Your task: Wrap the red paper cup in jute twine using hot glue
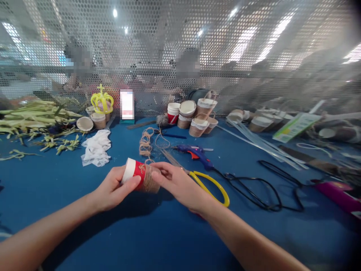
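A red and white paper cup [130, 170] lies tilted on its side between my hands, its lower part wrapped in brown twine [149, 180]. My left hand [115, 188] grips the rim end, thumb across the red band. Fingers of my right hand [175, 180] close around the twine-wrapped end; whether they also pinch the strand is hidden. From the cup the twine runs back to a loose bundle of twine [146, 141] on the table. Just beyond my right hand lie scissors [211, 186] with yellow handles, partly covered by the hand.
A blue glue gun [197, 155] lies right of centre, its black cord [254, 180] looping toward a purple power strip [338, 195]. Several twine-wrapped cups [199, 126] stand behind. Glue sticks [262, 141] spread rightward. Crumpled white cloth [97, 148] and dried husks [34, 114] lie left. A perforated screen [158, 45] backs the table.
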Action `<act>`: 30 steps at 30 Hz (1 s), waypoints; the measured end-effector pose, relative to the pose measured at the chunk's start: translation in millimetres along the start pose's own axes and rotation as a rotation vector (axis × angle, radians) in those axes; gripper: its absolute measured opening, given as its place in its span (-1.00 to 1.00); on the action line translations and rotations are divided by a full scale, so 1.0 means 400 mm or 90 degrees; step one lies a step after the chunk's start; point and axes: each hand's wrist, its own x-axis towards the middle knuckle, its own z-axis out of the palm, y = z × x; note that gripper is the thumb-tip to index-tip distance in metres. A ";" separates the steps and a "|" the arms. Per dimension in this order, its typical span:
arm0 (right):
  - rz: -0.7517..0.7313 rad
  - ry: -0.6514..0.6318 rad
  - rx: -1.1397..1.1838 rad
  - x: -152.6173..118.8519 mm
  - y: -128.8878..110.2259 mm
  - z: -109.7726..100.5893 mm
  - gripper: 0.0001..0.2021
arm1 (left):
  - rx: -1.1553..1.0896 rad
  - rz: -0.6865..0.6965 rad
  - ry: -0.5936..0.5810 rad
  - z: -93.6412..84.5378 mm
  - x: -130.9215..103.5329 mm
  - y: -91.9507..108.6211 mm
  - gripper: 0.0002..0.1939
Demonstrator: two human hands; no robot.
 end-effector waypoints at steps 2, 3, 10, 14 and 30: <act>-0.015 0.027 -0.021 0.002 0.006 -0.001 -0.68 | -0.072 -0.033 -0.034 -0.006 0.009 0.006 -0.80; -0.030 0.050 -0.039 0.002 0.010 0.000 -0.65 | -0.129 -0.060 -0.052 -0.008 0.013 0.008 -0.82; -0.157 0.161 -0.250 0.000 0.021 0.011 -0.61 | -0.399 -0.207 -0.005 -0.004 0.026 0.006 -0.70; -0.169 0.163 -0.255 -0.002 0.024 0.015 -0.62 | -0.341 -0.212 -0.011 0.000 0.026 0.005 -0.67; -0.266 0.151 -0.317 -0.004 0.038 0.022 -0.61 | -0.341 -0.204 -0.036 -0.004 0.024 0.010 -0.75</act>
